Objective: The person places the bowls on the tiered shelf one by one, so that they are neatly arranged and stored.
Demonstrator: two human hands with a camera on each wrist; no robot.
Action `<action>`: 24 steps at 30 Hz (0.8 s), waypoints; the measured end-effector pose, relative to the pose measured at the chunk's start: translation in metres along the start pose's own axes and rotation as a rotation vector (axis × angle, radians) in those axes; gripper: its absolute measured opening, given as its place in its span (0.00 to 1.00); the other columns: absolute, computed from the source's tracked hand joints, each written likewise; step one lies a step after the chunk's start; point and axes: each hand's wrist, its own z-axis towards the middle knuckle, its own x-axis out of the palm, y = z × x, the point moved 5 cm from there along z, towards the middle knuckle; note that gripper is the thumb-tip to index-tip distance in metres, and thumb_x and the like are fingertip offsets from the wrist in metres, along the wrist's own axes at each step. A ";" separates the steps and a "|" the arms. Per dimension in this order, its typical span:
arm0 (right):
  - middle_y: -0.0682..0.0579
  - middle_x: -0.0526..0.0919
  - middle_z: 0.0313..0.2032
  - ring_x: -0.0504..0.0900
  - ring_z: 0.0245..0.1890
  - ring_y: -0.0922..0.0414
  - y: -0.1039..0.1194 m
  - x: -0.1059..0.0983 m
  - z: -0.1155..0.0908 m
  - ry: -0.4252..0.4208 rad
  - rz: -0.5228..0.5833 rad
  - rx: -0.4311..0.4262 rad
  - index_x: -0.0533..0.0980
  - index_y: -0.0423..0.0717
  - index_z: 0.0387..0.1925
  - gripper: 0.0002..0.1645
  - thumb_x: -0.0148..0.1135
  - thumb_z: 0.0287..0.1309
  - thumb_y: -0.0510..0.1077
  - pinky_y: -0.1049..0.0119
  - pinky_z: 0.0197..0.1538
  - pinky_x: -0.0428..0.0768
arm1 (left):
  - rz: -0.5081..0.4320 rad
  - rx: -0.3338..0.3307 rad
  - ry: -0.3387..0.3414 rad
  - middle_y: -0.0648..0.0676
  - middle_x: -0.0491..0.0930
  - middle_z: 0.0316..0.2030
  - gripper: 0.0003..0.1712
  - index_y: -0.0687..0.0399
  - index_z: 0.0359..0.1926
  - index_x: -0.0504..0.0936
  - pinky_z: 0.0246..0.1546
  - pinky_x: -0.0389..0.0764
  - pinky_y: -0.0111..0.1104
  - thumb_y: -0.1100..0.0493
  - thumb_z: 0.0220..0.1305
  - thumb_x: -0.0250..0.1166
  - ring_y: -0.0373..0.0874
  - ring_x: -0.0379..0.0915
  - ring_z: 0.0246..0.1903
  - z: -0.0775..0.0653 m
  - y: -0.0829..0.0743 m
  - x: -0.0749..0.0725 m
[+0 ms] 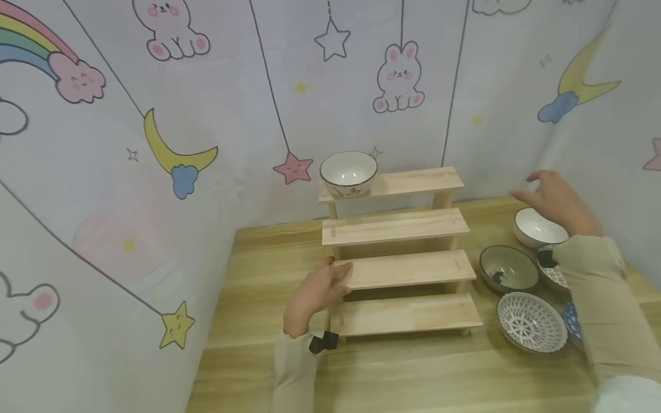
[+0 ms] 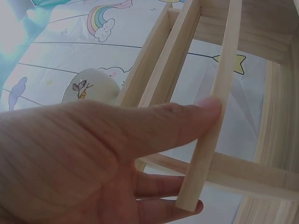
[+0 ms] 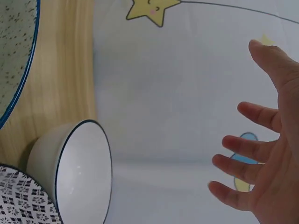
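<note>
A four-step wooden display rack (image 1: 408, 269) stands on the table. My left hand (image 1: 316, 292) grips the left end of its second-lowest board; in the left wrist view the thumb (image 2: 205, 112) presses one face while fingers lie behind the board (image 2: 217, 107). A white bowl (image 1: 349, 172) with a dark rim sits at the left of the top step. Over at the right, my right hand (image 1: 560, 201) hovers with spread fingers, holding nothing. Below it in the head view is another white bowl (image 1: 539, 229), apart from the hand in the right wrist view.
Right of the rack stand a grey-green bowl (image 1: 508, 269), a white bowl with a woven-look pattern (image 1: 532, 322), a black-and-white patterned bowl (image 3: 23, 196) and a partly hidden blue-patterned one (image 1: 572, 321). A cartoon-printed backdrop (image 1: 232, 115) rises behind the wooden table (image 1: 258, 269).
</note>
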 end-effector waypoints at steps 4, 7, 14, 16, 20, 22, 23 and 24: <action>0.17 0.58 0.62 0.56 0.62 0.21 -0.014 0.001 -0.005 -0.022 0.015 0.024 0.60 0.19 0.63 0.48 0.53 0.72 0.62 0.28 0.61 0.57 | 0.001 -0.006 -0.004 0.77 0.58 0.70 0.32 0.60 0.70 0.72 0.64 0.66 0.60 0.59 0.67 0.69 0.72 0.58 0.69 0.001 0.000 -0.001; 0.17 0.58 0.62 0.56 0.62 0.21 -0.022 0.003 -0.009 -0.038 0.021 0.040 0.60 0.19 0.62 0.47 0.55 0.71 0.62 0.27 0.61 0.56 | -0.004 -0.011 -0.005 0.77 0.58 0.70 0.32 0.60 0.70 0.72 0.64 0.66 0.59 0.59 0.67 0.69 0.71 0.56 0.69 0.001 0.000 -0.001; 0.17 0.63 0.58 0.59 0.59 0.21 -0.041 0.011 -0.011 -0.045 -0.020 0.037 0.61 0.16 0.61 0.47 0.61 0.68 0.58 0.27 0.61 0.57 | -0.021 -0.005 -0.007 0.78 0.58 0.70 0.32 0.61 0.70 0.72 0.63 0.68 0.60 0.60 0.67 0.69 0.72 0.58 0.68 0.001 -0.001 -0.001; 0.17 0.63 0.58 0.61 0.58 0.21 -0.049 0.016 -0.011 -0.002 -0.049 0.049 0.60 0.16 0.62 0.50 0.62 0.67 0.60 0.27 0.59 0.60 | -0.020 -0.003 -0.009 0.78 0.57 0.70 0.33 0.61 0.70 0.72 0.63 0.68 0.60 0.60 0.67 0.69 0.72 0.57 0.69 0.001 -0.001 0.000; 0.15 0.63 0.59 0.62 0.57 0.21 -0.066 0.027 -0.011 0.085 -0.122 0.052 0.60 0.13 0.62 0.55 0.62 0.65 0.64 0.27 0.58 0.63 | -0.009 0.000 -0.009 0.78 0.58 0.70 0.33 0.61 0.70 0.72 0.62 0.68 0.60 0.60 0.67 0.69 0.73 0.57 0.69 0.001 -0.001 0.000; 0.14 0.65 0.57 0.64 0.57 0.21 -0.074 0.033 -0.011 0.095 -0.162 0.036 0.63 0.12 0.59 0.56 0.65 0.63 0.65 0.28 0.58 0.64 | -0.004 0.000 -0.009 0.78 0.58 0.70 0.33 0.61 0.70 0.72 0.63 0.68 0.59 0.60 0.67 0.69 0.72 0.58 0.68 0.001 -0.001 0.000; 0.14 0.65 0.56 0.64 0.57 0.20 -0.078 0.036 -0.011 0.101 -0.178 0.034 0.63 0.11 0.58 0.57 0.65 0.61 0.65 0.28 0.59 0.64 | -0.002 -0.001 -0.008 0.78 0.58 0.70 0.33 0.61 0.70 0.72 0.63 0.68 0.59 0.60 0.67 0.69 0.72 0.58 0.68 0.001 -0.001 -0.001; 0.13 0.65 0.56 0.64 0.56 0.20 -0.081 0.040 -0.012 0.109 -0.189 0.036 0.63 0.11 0.57 0.57 0.66 0.61 0.65 0.28 0.58 0.64 | -0.001 -0.003 -0.007 0.78 0.58 0.70 0.33 0.61 0.70 0.72 0.63 0.68 0.58 0.60 0.67 0.69 0.72 0.58 0.68 0.001 -0.002 -0.001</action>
